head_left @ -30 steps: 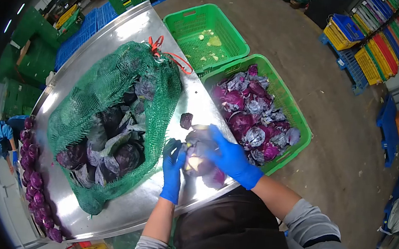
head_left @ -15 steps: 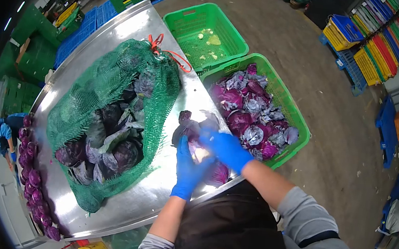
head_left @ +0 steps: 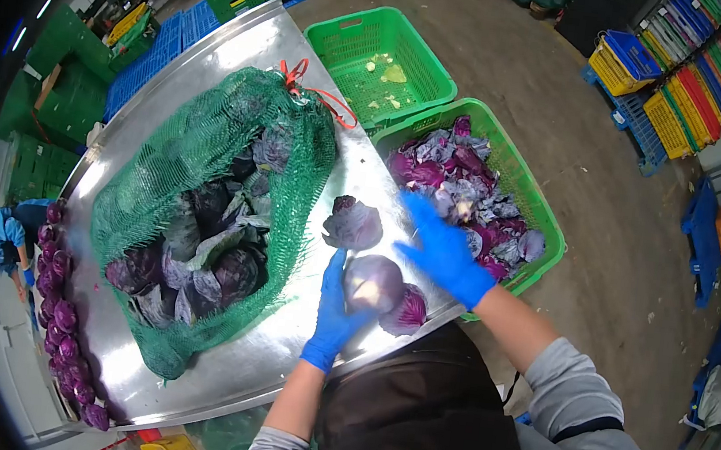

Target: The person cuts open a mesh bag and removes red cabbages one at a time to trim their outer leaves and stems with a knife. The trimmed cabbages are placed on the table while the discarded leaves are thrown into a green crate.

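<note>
Left hand (head_left: 334, 320), blue-gloved: thumb and fingers standing apart in a loose cup, bracing the near-left side of one pale purple cabbage (head_left: 372, 281), but not closing round it. Right hand (head_left: 446, 253), likewise gloved: fingers spreading, holding nothing visible, hovering over the tabletop's right edge. Cabbage: sitting near the tabletop's near right corner, its outline blurring. Chief hazard: rolling off that corner, the cause being its round form, smooth metal and a one-sided brace. Purple piece (head_left: 405, 310): lying just beside the cabbage, closer to the corner, and liable to being nudged over by any turning of it. Loose leaf (head_left: 355, 227): lying beyond the left fingertips, at risk of sliding under the cabbage and unsteadying it. Green crate (head_left: 547, 224): standing off the right edge, heaping with purple leaves; a carelessly dropped leaf risks missing its rim. Mesh bag (head_left: 203, 198): gaping on the tabletop (head_left: 129, 381) left of the hands, its slack netting possibly snagging a finger or letting heads tumble out.
</note>
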Tool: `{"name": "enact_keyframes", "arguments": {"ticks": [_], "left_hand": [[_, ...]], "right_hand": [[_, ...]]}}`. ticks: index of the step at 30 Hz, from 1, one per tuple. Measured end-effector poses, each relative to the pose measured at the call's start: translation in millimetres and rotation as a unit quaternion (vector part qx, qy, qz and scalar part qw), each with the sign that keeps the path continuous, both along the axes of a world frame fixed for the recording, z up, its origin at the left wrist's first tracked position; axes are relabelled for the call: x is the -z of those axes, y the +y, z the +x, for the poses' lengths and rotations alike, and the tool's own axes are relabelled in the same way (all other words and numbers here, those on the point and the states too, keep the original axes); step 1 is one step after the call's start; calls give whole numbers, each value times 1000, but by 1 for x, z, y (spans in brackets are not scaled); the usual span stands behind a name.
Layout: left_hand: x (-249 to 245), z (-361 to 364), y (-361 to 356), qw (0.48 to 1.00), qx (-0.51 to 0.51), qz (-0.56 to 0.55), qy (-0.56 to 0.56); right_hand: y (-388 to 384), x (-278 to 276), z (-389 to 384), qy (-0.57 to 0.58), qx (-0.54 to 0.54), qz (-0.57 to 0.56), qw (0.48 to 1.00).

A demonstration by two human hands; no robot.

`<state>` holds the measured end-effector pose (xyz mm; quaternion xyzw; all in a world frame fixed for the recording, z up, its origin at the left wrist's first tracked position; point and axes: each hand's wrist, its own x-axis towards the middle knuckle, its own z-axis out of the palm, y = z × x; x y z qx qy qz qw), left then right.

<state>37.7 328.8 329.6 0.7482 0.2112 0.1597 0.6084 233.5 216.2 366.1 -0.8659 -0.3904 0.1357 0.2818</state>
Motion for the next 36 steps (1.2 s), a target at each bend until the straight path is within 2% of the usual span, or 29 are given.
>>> {"name": "enact_keyframes", "arguments": {"ticks": [1,2,4,7,8,9,11,12,13,14,15,16,17,18,19,20,21,22,24,25,27,28,29,30,31,32,33,34,36], "left_hand": [[21,0,-5,999,-34,4,-27],[22,0,-12,999,-42,27,-10],[29,9,-25,991,-72,103,34],[12,33,-18,983,-87,127,98],[14,41,-13,990,-80,108,50],[14,43,-11,990,-79,108,49],[11,45,-9,994,-41,15,96],[18,41,-9,982,-47,158,96],[18,34,-13,981,-45,158,100],[17,29,-16,980,-35,157,120],[15,31,-18,978,-27,158,133],[6,28,-23,956,-53,259,123],[9,21,-22,957,-52,258,126],[13,13,-17,987,-42,118,105],[15,5,-13,996,-32,-24,84],[4,1,-15,987,-39,-144,61],[10,-2,-14,987,-40,-144,61],[22,-5,-11,992,-34,-117,45],[23,-2,-5,998,0,-35,46],[21,1,-5,998,0,-38,46],[15,7,-3,983,47,160,71],[10,10,-6,978,28,184,98],[10,13,-9,978,31,182,100],[11,17,-12,993,-13,61,97],[11,19,-14,992,-58,-60,92],[23,17,-14,991,-71,57,97],[21,19,-13,991,-70,57,97],[18,22,-10,994,-50,1,101],[14,28,-6,992,-31,-55,107]], "right_hand": [[-1,-2,-13,115,-82,22,990],[-5,8,-21,115,-82,23,990],[-10,35,-31,266,-107,142,948],[-18,28,-36,218,-105,79,967],[-18,15,-41,126,-91,30,987],[-13,19,-40,125,-90,30,988],[-5,31,-37,132,-91,-22,987],[2,8,-23,120,-131,-58,982],[9,-15,-6,110,-171,-93,975],[9,26,11,202,-97,-59,973],[14,44,14,194,-99,-56,974],[13,59,5,132,-85,9,988],[14,61,-5,72,-71,73,992],[18,52,-5,55,-66,16,996],[16,62,5,60,-69,18,996],[6,79,21,119,22,5,993],[3,78,29,174,111,-10,978],[0,76,31,171,108,-12,979],[-7,39,27,-14,71,-56,996],[-8,40,19,-15,71,-59,996],[0,45,-2,32,-99,75,992],[3,48,-3,33,-98,74,992],[4,48,-4,177,-131,35,975],[4,46,-3,315,-164,-4,935],[3,44,-2,315,-163,-5,935],[2,28,-2,289,-168,-26,942],[2,16,-2,263,-174,-48,948],[2,10,-5,263,-175,-47,948],[3,4,-13,100,-192,85,973]]}}
